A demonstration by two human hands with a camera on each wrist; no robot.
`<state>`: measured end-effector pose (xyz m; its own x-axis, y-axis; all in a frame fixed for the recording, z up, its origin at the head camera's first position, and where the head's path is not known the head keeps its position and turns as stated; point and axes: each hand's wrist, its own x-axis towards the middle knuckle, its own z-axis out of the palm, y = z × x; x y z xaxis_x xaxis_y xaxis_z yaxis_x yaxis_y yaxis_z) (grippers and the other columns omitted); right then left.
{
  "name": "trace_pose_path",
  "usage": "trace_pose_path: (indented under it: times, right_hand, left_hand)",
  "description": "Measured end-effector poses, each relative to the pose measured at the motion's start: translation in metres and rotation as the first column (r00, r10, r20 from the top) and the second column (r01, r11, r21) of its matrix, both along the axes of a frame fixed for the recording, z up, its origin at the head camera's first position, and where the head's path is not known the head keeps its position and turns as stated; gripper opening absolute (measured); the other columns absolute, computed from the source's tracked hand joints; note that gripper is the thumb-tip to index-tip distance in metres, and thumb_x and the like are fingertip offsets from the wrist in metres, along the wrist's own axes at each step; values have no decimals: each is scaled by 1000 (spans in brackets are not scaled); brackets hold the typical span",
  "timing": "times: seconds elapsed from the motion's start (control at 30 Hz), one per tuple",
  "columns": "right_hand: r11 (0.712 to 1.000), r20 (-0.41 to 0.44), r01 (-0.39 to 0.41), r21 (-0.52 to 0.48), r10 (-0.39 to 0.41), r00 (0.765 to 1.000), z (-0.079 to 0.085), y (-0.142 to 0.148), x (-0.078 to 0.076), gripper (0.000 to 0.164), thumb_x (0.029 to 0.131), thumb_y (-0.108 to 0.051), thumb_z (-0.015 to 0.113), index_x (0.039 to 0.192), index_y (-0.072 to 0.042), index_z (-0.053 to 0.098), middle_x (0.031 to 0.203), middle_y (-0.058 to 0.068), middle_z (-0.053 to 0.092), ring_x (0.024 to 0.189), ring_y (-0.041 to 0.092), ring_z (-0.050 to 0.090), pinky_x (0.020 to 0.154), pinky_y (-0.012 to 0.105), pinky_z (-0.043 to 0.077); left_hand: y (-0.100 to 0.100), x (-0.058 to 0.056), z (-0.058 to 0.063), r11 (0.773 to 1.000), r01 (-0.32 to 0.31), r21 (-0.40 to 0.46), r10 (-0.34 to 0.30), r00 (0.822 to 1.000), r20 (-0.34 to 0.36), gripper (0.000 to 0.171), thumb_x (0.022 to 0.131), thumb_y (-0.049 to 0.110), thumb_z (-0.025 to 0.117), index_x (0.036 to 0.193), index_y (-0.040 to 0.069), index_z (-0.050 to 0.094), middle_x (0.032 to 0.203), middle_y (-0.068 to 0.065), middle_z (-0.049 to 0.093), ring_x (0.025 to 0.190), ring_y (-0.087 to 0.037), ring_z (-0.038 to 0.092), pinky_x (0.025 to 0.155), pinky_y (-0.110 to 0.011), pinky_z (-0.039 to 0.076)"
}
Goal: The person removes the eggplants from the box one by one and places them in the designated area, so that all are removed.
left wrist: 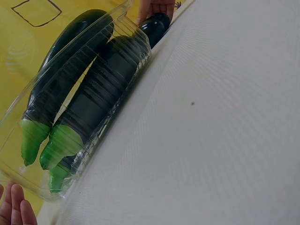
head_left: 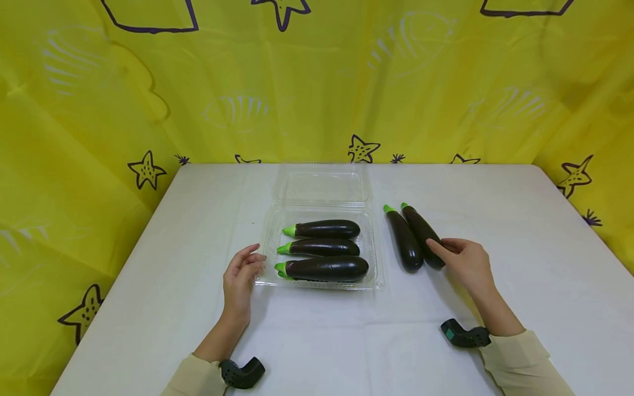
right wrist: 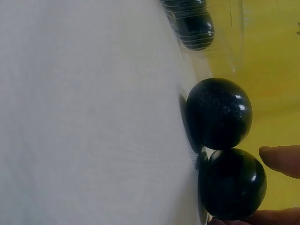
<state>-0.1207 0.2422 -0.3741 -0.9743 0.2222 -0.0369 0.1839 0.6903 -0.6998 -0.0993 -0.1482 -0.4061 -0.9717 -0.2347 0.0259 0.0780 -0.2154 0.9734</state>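
Three dark eggplants [head_left: 324,247] lie side by side in a clear plastic clamshell box [head_left: 373,242], stems to the left. Another green stem [left wrist: 59,177] shows beneath the front one in the left wrist view. At the box's left front edge rests my left hand [head_left: 242,280], fingers loosely bent. Two more eggplants lie on the table right of the box, the left one [head_left: 405,241] against its neighbour. My right hand [head_left: 465,264] grips the blunt end of the right one [head_left: 421,228], thumb [right wrist: 283,160] over its top and fingers [right wrist: 276,216] along its far side.
The box's lid [head_left: 322,187] stands folded back behind it. White cloth covers the table [head_left: 317,341], and a yellow patterned curtain [head_left: 317,82] hangs along the back and sides. Each wrist wears a black camera, such as the right one [head_left: 465,334].
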Motion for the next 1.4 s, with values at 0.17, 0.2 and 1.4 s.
trace_pose_path:
  times: [0.17,0.2,1.4]
  right_hand:
    - [1000,-10,7,-6,-7,1000,2,0,1,68,86,-46,57,119,13,53,110,27,58,105,42,51,81,46,41]
    - [1000,-24,6,0,-6,1000,3,0,1,68,86,-45,57,119,13,53,110,28,58,105,42,52,82,47,41]
    - [921,-203,-386,-43,370,906,49,-75,12,53,80,-31,71,120,0,57,115,15,60,103,34,57,85,45,45]
  left_hand:
    - [0,1,1,1000,-5,-9,5,1000,3,36,84,-5,40,118,-10,50,87,-2,60,81,-13,52,72,-20,41]
    - [0,1,1,1000,-5,-10,5,1000,2,36,84,-5,40,118,-10,50,87,-2,60,81,-13,52,72,-20,41]
    - [1,1,2,1000,-10,-1,10,1000,-11,37,83,-5,40,118,-12,50,86,-2,60,78,-11,52,70,-19,41]
